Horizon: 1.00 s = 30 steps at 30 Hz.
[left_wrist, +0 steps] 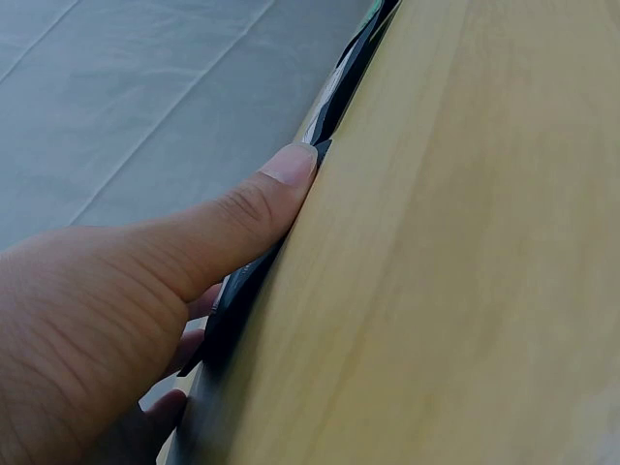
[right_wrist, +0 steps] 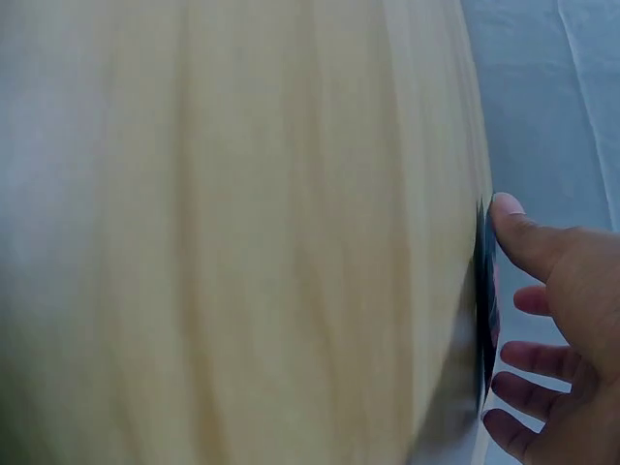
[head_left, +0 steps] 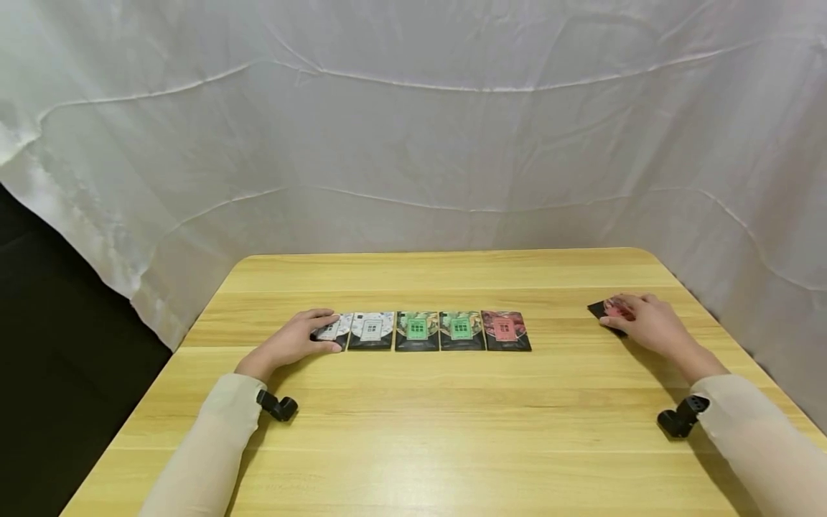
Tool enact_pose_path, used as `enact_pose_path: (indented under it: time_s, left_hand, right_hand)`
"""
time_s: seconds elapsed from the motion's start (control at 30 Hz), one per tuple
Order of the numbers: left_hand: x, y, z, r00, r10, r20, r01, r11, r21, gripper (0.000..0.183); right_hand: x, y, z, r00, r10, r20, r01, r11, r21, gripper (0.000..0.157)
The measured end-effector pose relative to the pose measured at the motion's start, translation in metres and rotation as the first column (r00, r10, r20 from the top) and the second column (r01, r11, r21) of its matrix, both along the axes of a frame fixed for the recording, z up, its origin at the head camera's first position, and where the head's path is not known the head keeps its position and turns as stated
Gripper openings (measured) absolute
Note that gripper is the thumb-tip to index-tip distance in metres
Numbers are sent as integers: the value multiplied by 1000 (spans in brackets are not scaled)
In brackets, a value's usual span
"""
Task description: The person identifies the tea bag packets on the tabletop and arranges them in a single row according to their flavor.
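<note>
At the left end of a row of flat packets, my left hand [head_left: 298, 340] holds a white-and-black packet [head_left: 331, 330] by its edges. Its thumb [left_wrist: 291, 167] lies along the near edge, and the hand hides the packet's left part. Off to the right, my right hand [head_left: 649, 327] grips a red-and-black packet [head_left: 615, 310] set askew. In the right wrist view, the thumb [right_wrist: 508, 208] is on one edge of that packet [right_wrist: 487, 310], the fingers by the opposite side. Much of its face is covered.
Beside the left hand's packet lie another white packet [head_left: 371, 330], two green ones, [head_left: 416, 330] and a red one [head_left: 506, 330], side by side. They lie on a wooden table [head_left: 420, 424]. A pale curtain [head_left: 413, 158] hangs behind it. Each wrist wears a small black camera [head_left: 278, 406].
</note>
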State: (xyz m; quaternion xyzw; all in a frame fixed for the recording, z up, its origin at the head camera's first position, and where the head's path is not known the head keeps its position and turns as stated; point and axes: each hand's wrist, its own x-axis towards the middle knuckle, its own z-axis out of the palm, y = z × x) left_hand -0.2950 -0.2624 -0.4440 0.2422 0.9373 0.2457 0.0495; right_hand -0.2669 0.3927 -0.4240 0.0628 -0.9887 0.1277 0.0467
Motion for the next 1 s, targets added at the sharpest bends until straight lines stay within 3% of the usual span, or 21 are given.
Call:
enact_pose_path:
  time_s: [0.57,1.0]
  left_hand:
    - [-2,0,1,1000,3,10,-3,1000,-5,81]
    - [1,1,1,1000,-7,1,7,1000,-6,79]
  right_hand:
    - [-9,4,8,994,29,106,-31,999,15,84]
    - [-17,-7,7,985,52,162,-57,998,26,64]
